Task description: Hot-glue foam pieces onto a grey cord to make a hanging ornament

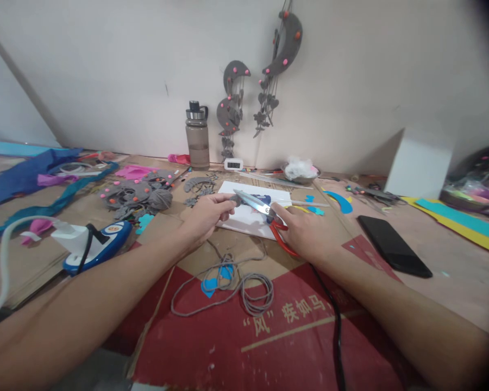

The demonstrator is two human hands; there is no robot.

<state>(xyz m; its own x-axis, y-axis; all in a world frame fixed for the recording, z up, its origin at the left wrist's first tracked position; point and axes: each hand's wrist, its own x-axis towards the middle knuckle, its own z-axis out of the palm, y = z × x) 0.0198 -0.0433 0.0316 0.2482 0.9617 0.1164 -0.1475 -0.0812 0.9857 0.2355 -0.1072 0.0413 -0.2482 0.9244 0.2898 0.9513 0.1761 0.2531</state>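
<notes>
My right hand [303,231] is closed around the red handles of a pair of scissors [252,203], whose blades point left and slightly away. My left hand [209,218] pinches a small dark grey piece [237,200], probably felt, right at the blade tips. Whether the blades touch it I cannot tell. Beneath both lies a white sheet [244,224] with a dark blue object [262,199] on it, partly hidden by the scissors. Closer to me, a grey cord [257,296] lies in loose loops over blue cut-out pieces [209,286].
A phone [393,245] lies at right, near a black cable [336,326]. At left are a power strip [101,244] with a white plug and a heap of grey felt shapes [134,195]. A water bottle [198,141] and small clock [233,164] stand by the wall, below hanging moon ornaments [291,46].
</notes>
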